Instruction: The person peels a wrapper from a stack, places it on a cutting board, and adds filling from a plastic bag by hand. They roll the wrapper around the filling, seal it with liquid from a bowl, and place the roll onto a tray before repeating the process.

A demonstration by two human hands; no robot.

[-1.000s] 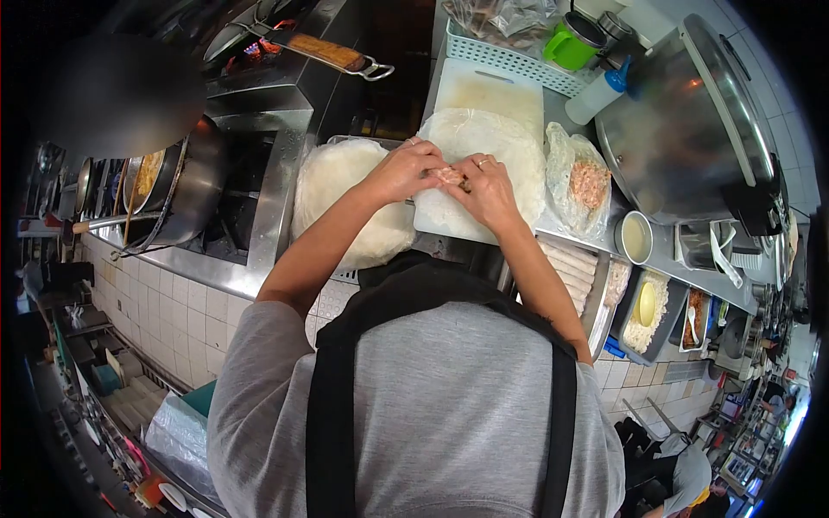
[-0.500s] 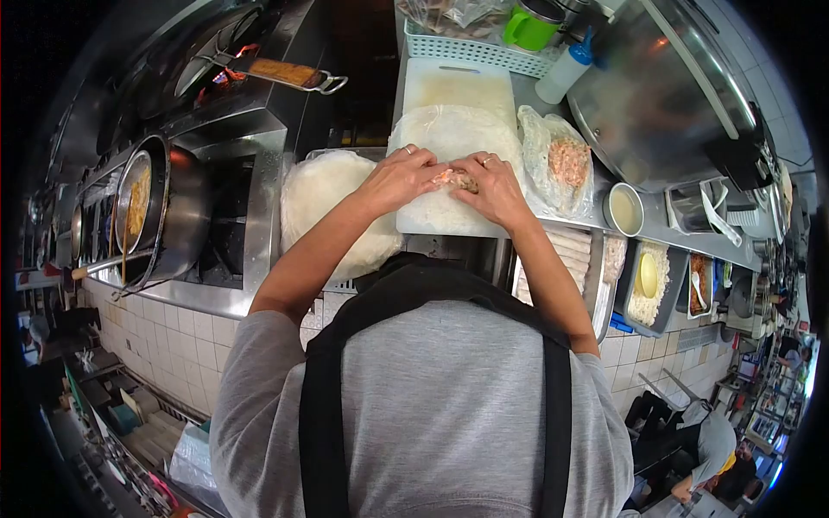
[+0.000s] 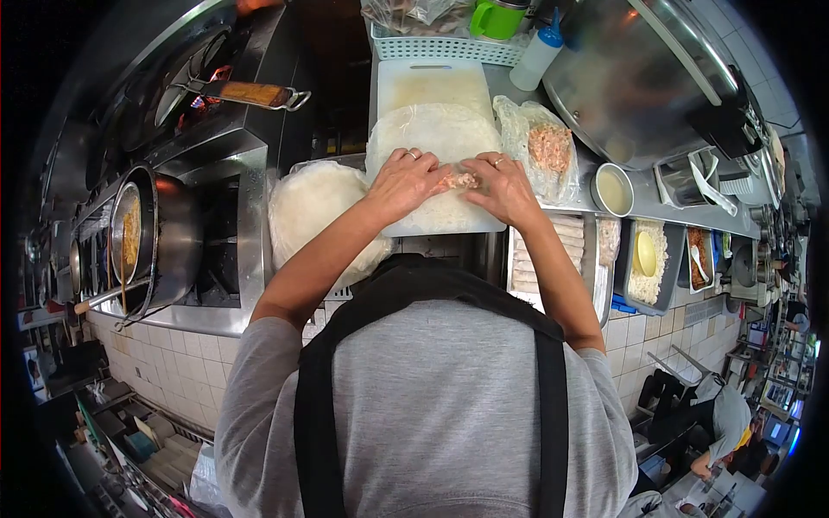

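Note:
A pale round wrapper sheet (image 3: 432, 129) lies over a white cutting board (image 3: 436, 79) in front of me. On it sits a strip of pinkish minced filling (image 3: 458, 180). My left hand (image 3: 406, 183) has its fingers bent onto the strip's left end. My right hand (image 3: 506, 188) closes on the right end, thumb on the near side and fingers on the far side. Just right of the board, an open plastic bag (image 3: 509, 129) holds more minced filling (image 3: 550, 147). To the left is a stack of round wrappers (image 3: 319, 211) in plastic.
Trays of pale rolls (image 3: 553, 246) and shredded white food (image 3: 661, 268) stand at right. A metal bowl of liquid (image 3: 614, 190), a squeeze bottle (image 3: 537, 59) and a large steel pot (image 3: 635, 82) are nearby. Left is a stove with a deep pot (image 3: 177, 229). Another person (image 3: 725, 423) is lower right.
The view has shifted slightly. My right hand's fingers have drawn a little apart from the left, and more of the filling shows between my hands.

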